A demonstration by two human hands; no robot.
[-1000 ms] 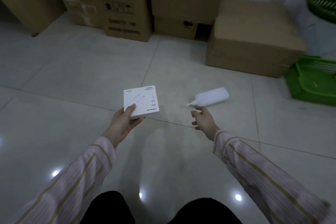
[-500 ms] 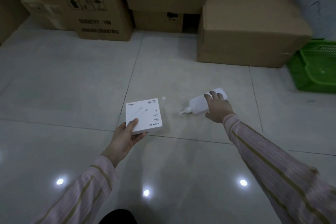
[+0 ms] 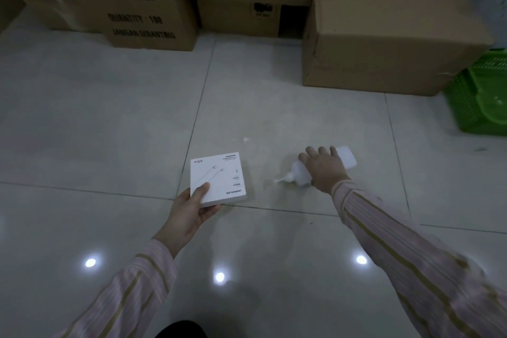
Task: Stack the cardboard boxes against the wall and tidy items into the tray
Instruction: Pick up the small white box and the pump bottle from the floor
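Head view looks down on glossy grey floor tiles (image 3: pixel 109 123) that mirror three ceiling lights. The left hand (image 3: pixel 189 214), in a striped pink sleeve (image 3: pixel 131 288), grasps a flat square white carton (image 3: pixel 222 175) by its near corner, thumb on top; the smooth matt lid shows a printed cable and "60W". The right hand (image 3: pixel 325 170) is down on a white plastic bottle (image 3: pixel 347 159) lying on its side on the tile, fingers curled over its rounded body, gripping it; the narrow nozzle points left. Against the far side stand brown corrugated cardboard boxes: a printed box (image 3: pixel 142 8) at left, a plain box (image 3: pixel 384 44) at right. Beside the plain one sits a green plastic tray (image 3: pixel 466 96) with lattice walls.
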